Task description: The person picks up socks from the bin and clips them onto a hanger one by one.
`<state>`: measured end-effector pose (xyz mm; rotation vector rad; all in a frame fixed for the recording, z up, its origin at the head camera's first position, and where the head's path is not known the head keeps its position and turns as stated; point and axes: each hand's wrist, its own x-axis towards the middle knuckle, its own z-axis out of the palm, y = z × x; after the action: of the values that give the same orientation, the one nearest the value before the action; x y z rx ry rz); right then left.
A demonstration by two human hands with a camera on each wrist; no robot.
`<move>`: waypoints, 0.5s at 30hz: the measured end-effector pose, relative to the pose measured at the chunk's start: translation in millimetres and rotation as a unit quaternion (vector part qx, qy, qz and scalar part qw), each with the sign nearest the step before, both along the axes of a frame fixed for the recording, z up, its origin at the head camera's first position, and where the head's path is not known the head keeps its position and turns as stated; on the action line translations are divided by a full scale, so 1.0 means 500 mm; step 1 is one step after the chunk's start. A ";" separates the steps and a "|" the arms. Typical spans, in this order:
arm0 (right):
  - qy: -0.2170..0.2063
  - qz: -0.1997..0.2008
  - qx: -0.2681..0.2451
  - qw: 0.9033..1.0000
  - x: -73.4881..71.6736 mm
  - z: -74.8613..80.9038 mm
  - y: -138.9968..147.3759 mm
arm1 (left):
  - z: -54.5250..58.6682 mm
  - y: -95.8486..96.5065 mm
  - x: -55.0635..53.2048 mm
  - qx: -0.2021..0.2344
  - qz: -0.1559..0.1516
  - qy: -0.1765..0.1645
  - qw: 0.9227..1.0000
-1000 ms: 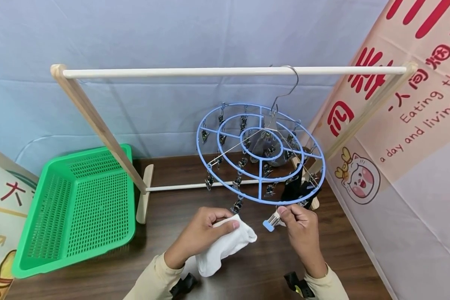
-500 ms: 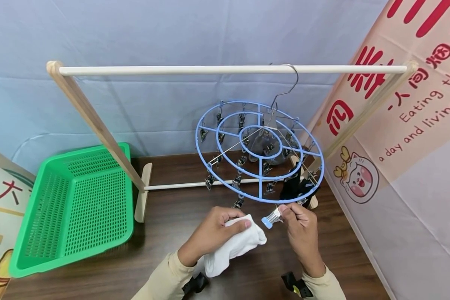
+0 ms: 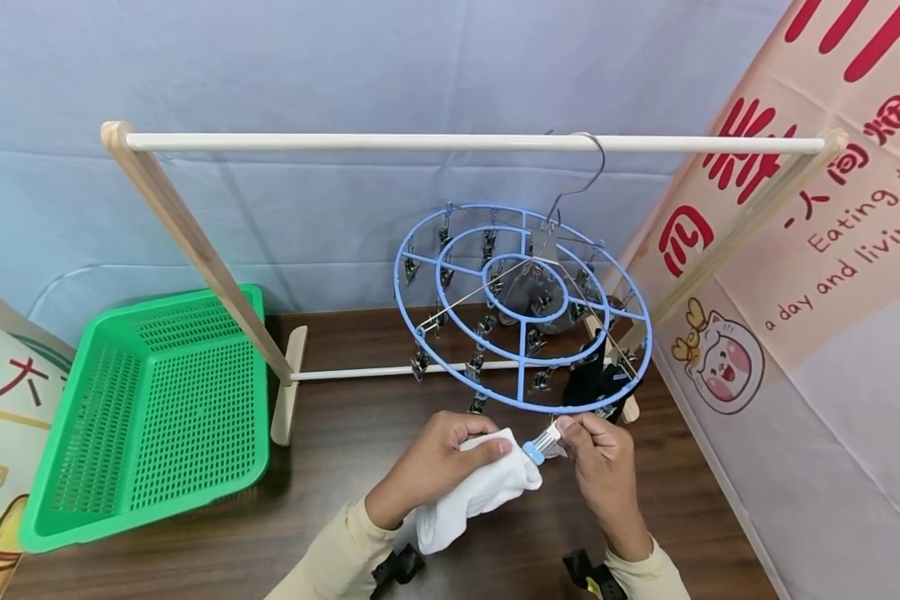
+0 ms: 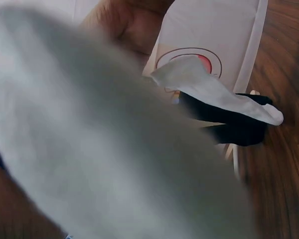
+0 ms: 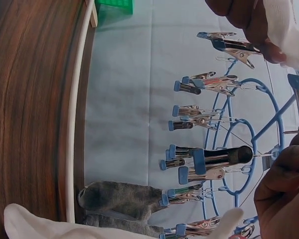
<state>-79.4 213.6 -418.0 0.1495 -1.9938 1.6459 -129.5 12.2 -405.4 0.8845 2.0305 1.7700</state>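
My left hand (image 3: 450, 458) pinches a white sock (image 3: 468, 500) between thumb and fingers, its toe or cuff end pointing right. My right hand (image 3: 603, 471) squeezes a metal clip with blue tips (image 3: 543, 442), which hangs from the near rim of a round blue clip hanger (image 3: 521, 392). At the sock's edge, the clip's blue tips meet or overlap the fabric; whether they are around it I cannot tell. Blurred white cloth fills much of the left wrist view, where a second white sock (image 4: 209, 89) and black socks (image 4: 239, 132) hang beyond.
The hanger's hook rests over the white bar (image 3: 345, 142) of a wooden rack. Several other clips (image 5: 189, 117) dangle from its rings. Grey socks (image 5: 120, 199) hang toward the back. A green basket (image 3: 258, 392) stands at left on the brown table (image 3: 345, 467).
My left hand has brought the white sock rightward, up to the clip's tips. The right hand stays near the hanger's front rim with the clip.
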 end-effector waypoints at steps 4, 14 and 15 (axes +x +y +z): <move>0.001 0.011 -0.009 1.000 0.001 -0.001 -0.002 | -0.001 0.005 -0.001 0.001 0.002 0.003 1.000; 0.001 0.006 0.000 1.000 0.000 -0.002 -0.001 | -0.003 0.015 -0.007 0.010 0.000 -0.004 1.000; 0.001 0.008 0.000 1.000 0.000 -0.002 -0.001 | -0.004 0.016 -0.007 0.010 0.000 -0.005 1.000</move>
<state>-79.1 213.3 -419.2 0.1679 -1.9958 1.6538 -133.2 20.1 -407.3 0.8807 2.0096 1.7952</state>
